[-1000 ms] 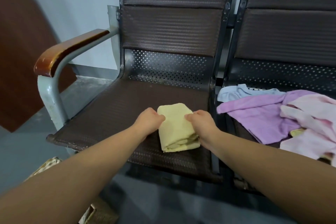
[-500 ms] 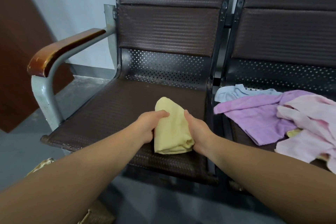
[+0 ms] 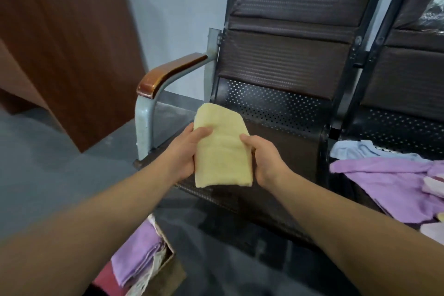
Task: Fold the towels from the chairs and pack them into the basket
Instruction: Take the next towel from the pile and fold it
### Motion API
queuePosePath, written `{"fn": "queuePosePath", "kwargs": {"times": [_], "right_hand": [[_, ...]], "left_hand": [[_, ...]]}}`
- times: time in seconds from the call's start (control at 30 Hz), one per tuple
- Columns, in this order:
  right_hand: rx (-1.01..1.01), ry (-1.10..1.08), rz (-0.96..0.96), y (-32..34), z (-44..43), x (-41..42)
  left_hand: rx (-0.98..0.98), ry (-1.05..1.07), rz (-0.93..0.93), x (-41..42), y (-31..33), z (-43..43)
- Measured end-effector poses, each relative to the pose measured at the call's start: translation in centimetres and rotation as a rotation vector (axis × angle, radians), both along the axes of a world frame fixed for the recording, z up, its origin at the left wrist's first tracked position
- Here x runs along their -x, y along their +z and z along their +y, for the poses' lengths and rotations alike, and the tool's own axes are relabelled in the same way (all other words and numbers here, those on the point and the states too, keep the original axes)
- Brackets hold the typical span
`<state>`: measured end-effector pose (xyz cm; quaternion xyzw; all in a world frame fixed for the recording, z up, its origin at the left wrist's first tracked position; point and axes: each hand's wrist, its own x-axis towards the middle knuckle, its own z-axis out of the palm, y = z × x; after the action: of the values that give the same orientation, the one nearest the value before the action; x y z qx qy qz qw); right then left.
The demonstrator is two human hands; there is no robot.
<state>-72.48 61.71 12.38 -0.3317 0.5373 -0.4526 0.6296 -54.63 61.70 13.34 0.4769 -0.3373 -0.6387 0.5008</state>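
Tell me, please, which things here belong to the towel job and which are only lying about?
Job: folded yellow towel, gripped by left hand and right hand; basket holding a folded purple towel; loose purple towel, blue towel and pink towel on the right chair.
Lying about: wooden board against the wall; plastic wrap on that chair's back.

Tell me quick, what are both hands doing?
Left hand grips the folded yellow cloth towel.
Right hand grips the same towel.
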Motion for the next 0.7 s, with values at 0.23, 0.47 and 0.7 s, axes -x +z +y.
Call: {"fn": "queuePosePath", "kwargs": {"times": [0.23,0.47,0.7], "right_hand": [[0.074,0.234,-0.077,1.1,0.7,-12.0],[0.157,0.52,0.12,-1.9,3.5,-25.5],[0.113,0.78,0.278,-10.3,9.3,-34.4]], "left_hand": [[0.019,0.187,0.002,-12.2,1.9,4.2],[-0.01,0.372,-0.112,-25.4,-2.2,12.8],[-0.27,0.557,-0.175,-31.5,-10.6,23.2]]}}
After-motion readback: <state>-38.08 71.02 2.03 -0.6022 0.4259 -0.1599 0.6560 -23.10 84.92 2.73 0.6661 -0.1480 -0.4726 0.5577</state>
